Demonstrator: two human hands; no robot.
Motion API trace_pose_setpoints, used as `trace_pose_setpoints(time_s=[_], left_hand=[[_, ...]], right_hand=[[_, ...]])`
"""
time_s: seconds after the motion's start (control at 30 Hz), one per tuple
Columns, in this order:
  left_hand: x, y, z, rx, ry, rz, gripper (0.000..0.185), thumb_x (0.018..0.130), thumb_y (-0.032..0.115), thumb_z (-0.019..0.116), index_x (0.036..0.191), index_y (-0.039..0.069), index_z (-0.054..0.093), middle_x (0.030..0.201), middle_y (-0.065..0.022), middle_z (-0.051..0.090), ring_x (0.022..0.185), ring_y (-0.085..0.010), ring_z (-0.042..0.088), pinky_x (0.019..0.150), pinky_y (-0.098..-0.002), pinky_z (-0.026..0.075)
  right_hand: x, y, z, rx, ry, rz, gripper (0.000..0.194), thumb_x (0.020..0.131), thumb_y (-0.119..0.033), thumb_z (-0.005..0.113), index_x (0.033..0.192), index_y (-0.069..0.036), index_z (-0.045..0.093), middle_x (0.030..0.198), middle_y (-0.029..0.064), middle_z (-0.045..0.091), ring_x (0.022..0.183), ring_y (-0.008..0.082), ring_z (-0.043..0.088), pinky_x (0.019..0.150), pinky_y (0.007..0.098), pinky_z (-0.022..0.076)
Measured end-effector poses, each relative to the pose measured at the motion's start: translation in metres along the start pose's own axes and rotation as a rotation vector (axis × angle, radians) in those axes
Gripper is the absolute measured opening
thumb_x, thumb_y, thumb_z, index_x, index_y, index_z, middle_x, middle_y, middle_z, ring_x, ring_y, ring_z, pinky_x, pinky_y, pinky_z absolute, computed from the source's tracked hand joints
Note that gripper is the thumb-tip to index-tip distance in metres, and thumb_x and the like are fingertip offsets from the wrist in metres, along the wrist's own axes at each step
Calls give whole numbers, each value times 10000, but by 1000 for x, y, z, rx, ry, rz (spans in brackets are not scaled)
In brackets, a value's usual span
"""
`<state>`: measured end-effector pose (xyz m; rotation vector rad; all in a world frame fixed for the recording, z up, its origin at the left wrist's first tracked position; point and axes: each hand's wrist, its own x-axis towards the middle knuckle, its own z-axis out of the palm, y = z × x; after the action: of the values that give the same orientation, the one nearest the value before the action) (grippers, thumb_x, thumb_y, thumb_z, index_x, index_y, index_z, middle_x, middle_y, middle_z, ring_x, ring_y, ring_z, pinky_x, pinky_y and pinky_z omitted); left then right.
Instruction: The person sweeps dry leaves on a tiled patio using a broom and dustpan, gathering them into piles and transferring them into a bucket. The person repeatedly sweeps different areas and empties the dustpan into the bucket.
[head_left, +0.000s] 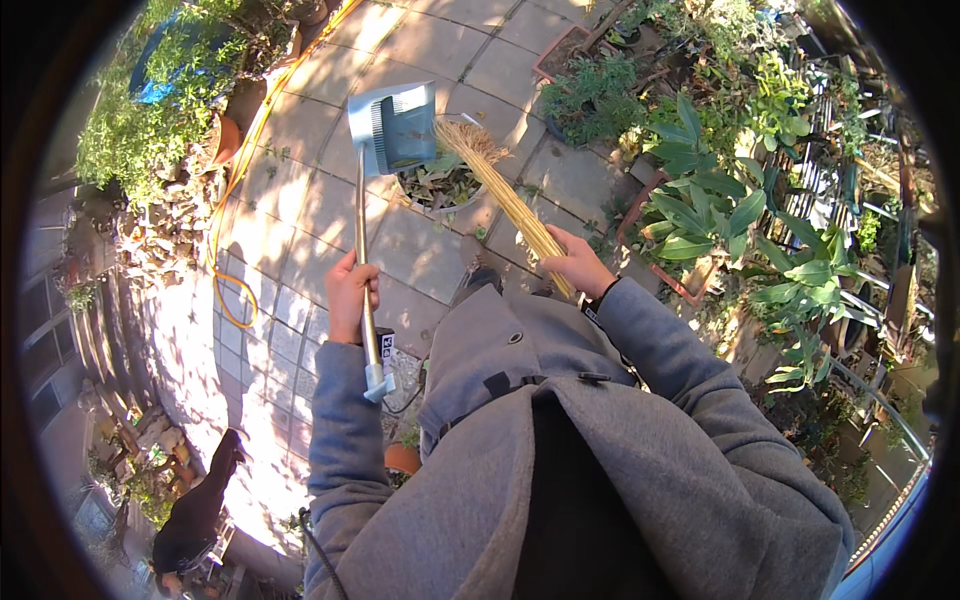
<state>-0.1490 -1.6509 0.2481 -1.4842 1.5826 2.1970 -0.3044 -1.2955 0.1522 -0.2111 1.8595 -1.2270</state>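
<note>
My left hand (351, 295) is closed around the metal handle of a light blue plastic dustpan (411, 131), whose pan is raised ahead of me with its comb-like teeth showing. In my right hand (577, 262) is a hand broom of bundled yellow stalks (517, 210), its frayed bristle end pointing up and left, close to the right edge of the pan. Below the pan and the bristles stands a round pale container (442, 187) with dry leaves in it, partly hidden by both tools.
Paving slabs (420, 255) cover the ground. A yellow-orange hose (259, 127) runs along the left. Potted plants (697, 202) and a terracotta-coloured planter (562, 52) line the right. Another person in dark clothing (195, 517) is at the lower left. Dry leaves (165, 247) are heaped at the left.
</note>
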Motion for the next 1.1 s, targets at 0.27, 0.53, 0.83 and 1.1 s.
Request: trace_pose_setpoints(time_s=[0.27, 0.53, 0.83, 1.1], left_hand=[[-58, -7, 37, 377, 105, 229, 627, 785, -21, 547, 1407, -9, 472, 577, 22, 468, 411, -62, 415, 368, -229, 313], [-60, -51, 42, 1024, 63, 466, 635, 749, 23, 561, 1382, 1, 515, 810, -105, 633, 671, -207, 603, 618, -333, 475], [-72, -55, 71, 693, 110, 287, 400, 790, 24, 556, 1188, 0, 593, 652, -68, 560, 469, -145, 493, 433, -291, 409], [-92, 94, 2, 186, -325, -139, 481, 930, 92, 504, 1389, -34, 433, 633, 16, 458, 395, -64, 371, 337, -216, 298]], right_hand=[[-46, 10, -23, 514, -76, 109, 552, 838, -88, 661, 1365, 1, 526, 1049, 67, 642, 871, 120, 604, 777, 268, 495], [-96, 56, -58, 480, -30, 75, 490, 815, -79, 681, 1284, 15, 574, 1004, 56, 652, 894, 131, 608, 806, 290, 492], [-153, 107, -70, 523, 28, 158, 570, 780, -113, 711, 1308, 45, 568, 1098, 96, 664, 978, 160, 617, 880, 291, 479], [-174, 165, -48, 593, 262, 326, 408, 759, -137, 729, 1132, 18, 668, 963, 84, 679, 877, 158, 622, 772, 310, 495]])
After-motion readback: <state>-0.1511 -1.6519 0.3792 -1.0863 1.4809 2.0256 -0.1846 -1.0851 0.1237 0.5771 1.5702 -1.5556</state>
